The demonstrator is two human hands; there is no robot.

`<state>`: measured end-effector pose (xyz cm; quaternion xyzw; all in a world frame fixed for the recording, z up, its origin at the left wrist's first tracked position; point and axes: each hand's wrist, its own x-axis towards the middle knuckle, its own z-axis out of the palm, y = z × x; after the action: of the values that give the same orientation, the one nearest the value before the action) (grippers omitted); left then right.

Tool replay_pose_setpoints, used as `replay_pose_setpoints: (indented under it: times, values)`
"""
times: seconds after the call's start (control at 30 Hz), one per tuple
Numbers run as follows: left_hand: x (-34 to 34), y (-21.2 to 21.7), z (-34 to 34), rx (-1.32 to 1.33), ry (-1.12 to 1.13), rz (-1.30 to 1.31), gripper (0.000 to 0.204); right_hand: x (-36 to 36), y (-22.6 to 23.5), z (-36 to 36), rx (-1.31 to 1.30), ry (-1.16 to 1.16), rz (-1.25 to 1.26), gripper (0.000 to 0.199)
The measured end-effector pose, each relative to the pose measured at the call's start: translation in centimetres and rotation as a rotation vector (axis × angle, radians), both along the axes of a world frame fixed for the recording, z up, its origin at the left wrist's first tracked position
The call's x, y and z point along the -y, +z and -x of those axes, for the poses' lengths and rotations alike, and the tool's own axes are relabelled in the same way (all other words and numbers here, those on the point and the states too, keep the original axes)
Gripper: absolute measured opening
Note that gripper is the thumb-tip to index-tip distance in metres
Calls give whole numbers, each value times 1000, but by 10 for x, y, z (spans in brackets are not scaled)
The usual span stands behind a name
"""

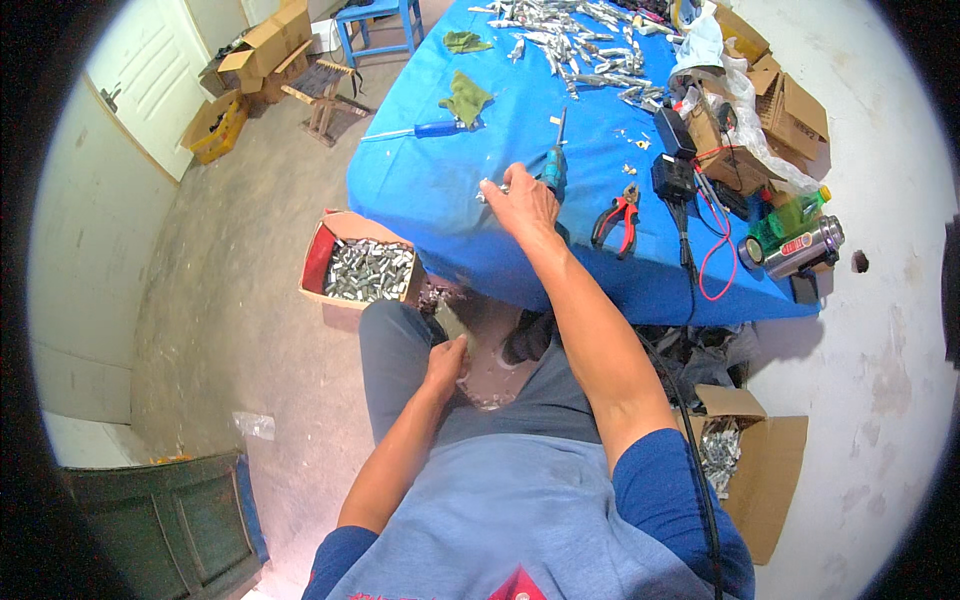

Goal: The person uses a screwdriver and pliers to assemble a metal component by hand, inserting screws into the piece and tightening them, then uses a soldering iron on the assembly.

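My right hand (pixel 525 208) is over the near edge of the blue-covered table (pixel 430 205), its fingers closed round a small silvery piece (pixel 484 192) that shows only in part. Beside it lies a teal-handled tool (pixel 553 168) with a thin dark shaft pointing away; the hand partly hides it. Low between my knees, my left hand (pixel 447 368) grips a flat grey-green strip (pixel 453 322). Pliers with red handles (pixel 622 218) rest to the right of my right hand. At the far end of the table is a heap of silvery metal pieces (pixel 600 50).
Left of the table stands a box of small metal pieces (pixel 368 270). A blue-handled screwdriver (pixel 438 130) and green cloth (pixel 466 98) lie on the table. Black adapters (pixel 673 178), cables, a green bottle (pixel 792 216) and a steel flask (pixel 806 247) crowd the right side.
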<state>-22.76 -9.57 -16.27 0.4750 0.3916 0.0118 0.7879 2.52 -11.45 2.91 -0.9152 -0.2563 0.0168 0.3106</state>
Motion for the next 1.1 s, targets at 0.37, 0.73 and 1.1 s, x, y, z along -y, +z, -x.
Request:
replay_pose_setpoints:
  times: [0.37,0.73,1.1]
  values:
    - [1,-6,6,63,29,-31,34,-1,-13,-9,-115,-172,-354,46]
    - [7,22,12,97,37,-18,45,78,-6,69,-831,175,-878,29]
    - [24,34,41,224,-229,-94,56,133,-88,156,-1130,98,-676,15]
